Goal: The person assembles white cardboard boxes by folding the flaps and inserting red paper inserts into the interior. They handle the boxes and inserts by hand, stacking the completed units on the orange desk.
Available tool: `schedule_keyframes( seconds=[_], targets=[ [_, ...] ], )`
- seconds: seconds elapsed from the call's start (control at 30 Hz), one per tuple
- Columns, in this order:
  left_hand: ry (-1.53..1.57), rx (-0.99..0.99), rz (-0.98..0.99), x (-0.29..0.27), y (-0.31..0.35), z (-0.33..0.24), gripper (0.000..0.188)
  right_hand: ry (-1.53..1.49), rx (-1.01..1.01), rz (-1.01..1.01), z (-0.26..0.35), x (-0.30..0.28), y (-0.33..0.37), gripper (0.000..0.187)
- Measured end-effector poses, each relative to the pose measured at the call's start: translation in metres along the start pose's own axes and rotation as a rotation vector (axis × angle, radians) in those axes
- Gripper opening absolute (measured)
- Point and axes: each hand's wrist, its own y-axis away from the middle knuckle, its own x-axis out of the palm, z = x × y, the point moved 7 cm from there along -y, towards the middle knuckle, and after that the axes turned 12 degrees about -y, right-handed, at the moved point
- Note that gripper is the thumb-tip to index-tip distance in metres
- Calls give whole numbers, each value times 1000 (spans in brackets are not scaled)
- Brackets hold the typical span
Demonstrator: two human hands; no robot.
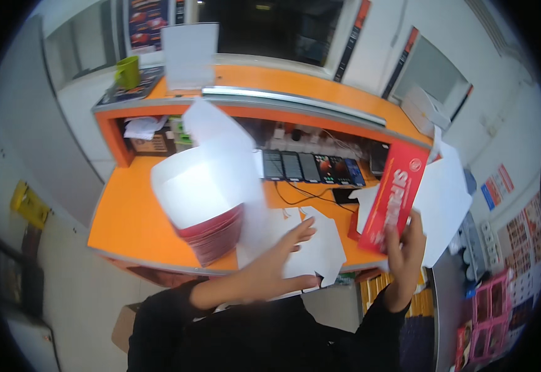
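Observation:
My right hand (406, 251) grips the lower end of a red carton panel (396, 195) with white print. A large white card sheet (447, 198) spreads out beside and behind the panel; whether the two are one piece I cannot tell. My left hand (283, 263) has its fingers apart over a flat white carton blank (320, 245) at the counter's front edge, holding nothing. Left of it leans a stack of red cartons (214, 239), white inside. A blurred white flap (221, 139) rises over that stack.
The orange counter (121, 208) has several phones (311, 167) in a row at the back, with cables in front. A raised shelf (270, 74) carries a green mug (128, 72), a white stand (190, 57) and a white printer (424, 111). Pink crates (491, 310) stand at right.

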Motion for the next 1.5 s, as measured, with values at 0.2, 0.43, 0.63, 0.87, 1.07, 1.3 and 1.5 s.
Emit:
schedule_keyframes(
  seconds=[0.2,0.43,0.63,0.87,1.07,1.3,1.5],
  targets=[
    [510,53,34,4,-1,-22,105,-378,-405,534,98,71,43,37],
    [222,265,-93,-59,51,-57,85,96,-981,495,155,100,38,29],
    [-544,5,-421,-86,72,-18,59,90,-947,931,188,153,16,19],
    [-1488,0,-696,-56,66,-3,28,434,-775,1118,149,226,-19,34],
    [-1670,13,-761,-46,66,-17,42,452,-734,1147,120,269,-33,33],
    [-1520,32,-743,-67,60,-8,30,736,-801,966,130,262,-33,22],
    [-1464,157,-705,-69,52,-3,20,605,-960,837,128,264,-27,13]
  ],
)
